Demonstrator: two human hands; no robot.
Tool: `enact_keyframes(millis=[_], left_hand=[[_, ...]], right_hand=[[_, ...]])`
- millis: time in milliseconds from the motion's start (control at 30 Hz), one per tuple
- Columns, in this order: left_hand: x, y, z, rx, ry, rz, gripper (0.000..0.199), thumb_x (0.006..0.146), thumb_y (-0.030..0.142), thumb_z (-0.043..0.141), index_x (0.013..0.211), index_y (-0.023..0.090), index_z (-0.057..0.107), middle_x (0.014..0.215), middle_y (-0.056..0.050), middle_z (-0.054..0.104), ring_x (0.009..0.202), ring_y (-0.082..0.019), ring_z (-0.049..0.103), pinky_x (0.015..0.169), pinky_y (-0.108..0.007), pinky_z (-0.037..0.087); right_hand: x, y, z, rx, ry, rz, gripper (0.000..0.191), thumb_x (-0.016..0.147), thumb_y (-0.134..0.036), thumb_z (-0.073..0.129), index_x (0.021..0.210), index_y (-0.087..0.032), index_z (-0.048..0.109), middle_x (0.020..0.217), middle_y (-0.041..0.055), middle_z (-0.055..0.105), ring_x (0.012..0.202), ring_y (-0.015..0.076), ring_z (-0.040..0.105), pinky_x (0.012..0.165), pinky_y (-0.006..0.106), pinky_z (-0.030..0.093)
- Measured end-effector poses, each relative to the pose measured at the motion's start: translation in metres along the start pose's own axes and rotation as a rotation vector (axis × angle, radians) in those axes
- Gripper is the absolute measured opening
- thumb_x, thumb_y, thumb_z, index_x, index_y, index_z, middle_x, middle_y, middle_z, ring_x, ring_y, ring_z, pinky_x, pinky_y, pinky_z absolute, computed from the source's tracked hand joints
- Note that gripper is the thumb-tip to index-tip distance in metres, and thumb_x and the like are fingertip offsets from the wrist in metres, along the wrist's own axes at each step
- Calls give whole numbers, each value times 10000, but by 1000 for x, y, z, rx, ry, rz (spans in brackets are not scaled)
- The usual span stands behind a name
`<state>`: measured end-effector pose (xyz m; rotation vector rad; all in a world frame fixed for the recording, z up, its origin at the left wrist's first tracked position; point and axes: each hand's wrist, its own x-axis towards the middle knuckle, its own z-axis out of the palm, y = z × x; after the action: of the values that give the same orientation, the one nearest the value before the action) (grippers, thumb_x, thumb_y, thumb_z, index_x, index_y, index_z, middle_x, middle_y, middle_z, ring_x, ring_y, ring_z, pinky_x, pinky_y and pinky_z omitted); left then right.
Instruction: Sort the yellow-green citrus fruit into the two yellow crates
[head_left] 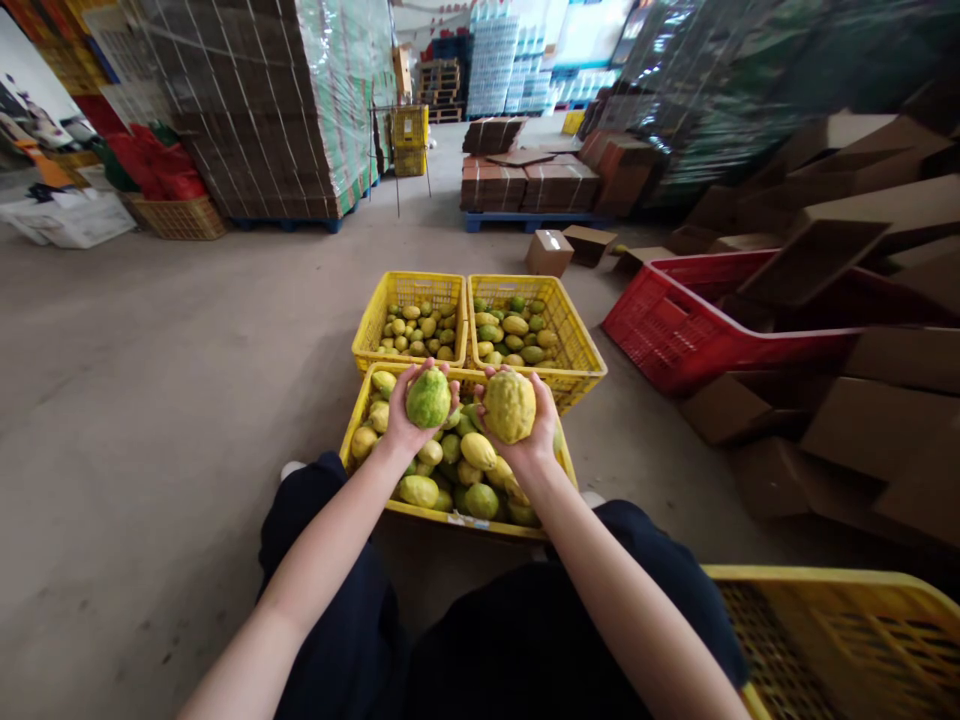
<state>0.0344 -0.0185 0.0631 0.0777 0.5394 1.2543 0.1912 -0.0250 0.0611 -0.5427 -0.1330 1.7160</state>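
Note:
My left hand (409,425) is wrapped around a green lemon (428,398) with a mottled, rough rind. A larger, knobbly yellow-green lemon (510,407) rests in my right hand (541,430), its fingers curled around the sides. Both fruits are held up next to each other, a small gap apart, above the near yellow crate (559,470). That crate is filled with yellow and green lemons (478,451), partly hidden by my hands and forearms.
Behind it stand two yellow crates, left (367,330) and right (577,330), holding more lemons. A red crate (652,330) with cardboard boxes (885,430) lies to the right. Another yellow crate (817,578) is at lower right. Wrapped pallet stacks (247,110) stand farther back.

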Motion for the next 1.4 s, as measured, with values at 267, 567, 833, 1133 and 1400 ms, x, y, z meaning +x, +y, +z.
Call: enact_keyframes(millis=[267, 567, 833, 1133, 1400], left_hand=[[3, -7, -10, 98, -51, -53, 281, 900, 234, 512, 665, 174, 655, 655, -30, 666, 613, -173, 681, 709, -332, 590], [1, -10, -8, 75, -76, -76, 231, 880, 261, 525, 729, 172, 675, 720, -57, 680, 811, -242, 729, 834, -400, 599], [16, -25, -12, -128, 147, -4, 316, 979, 325, 459, 1146, 157, 668, 890, -82, 737, 839, -199, 727, 839, -309, 602], [16, -24, -15, -124, 284, -35, 225, 937, 283, 491, 1063, 191, 653, 933, -83, 724, 908, -228, 723, 748, -315, 610], [2, -26, -13, -37, 65, -29, 380, 872, 312, 492, 1170, 176, 685, 936, -84, 748, 926, -275, 711, 815, -401, 594]], right_hand=[[-4, -3, -6, -160, -232, 101, 217, 809, -380, 559, 828, -185, 655, 757, 75, 730, 617, 222, 706, 449, 310, 568], [-3, -1, -8, -157, -300, 185, 227, 803, -400, 586, 826, -184, 652, 725, 73, 717, 591, 225, 697, 431, 315, 567], [12, 9, -4, 27, 70, 95, 291, 948, -351, 440, 1065, -177, 642, 850, 90, 767, 724, 214, 733, 642, 368, 648], [24, 16, -14, -94, 281, 96, 181, 961, -330, 489, 972, -220, 632, 760, 26, 729, 702, 195, 707, 576, 303, 622], [18, 26, -22, -1046, 88, -612, 425, 778, -509, 721, 1113, -251, 671, 1095, 41, 708, 1056, 244, 649, 1010, 415, 524]])
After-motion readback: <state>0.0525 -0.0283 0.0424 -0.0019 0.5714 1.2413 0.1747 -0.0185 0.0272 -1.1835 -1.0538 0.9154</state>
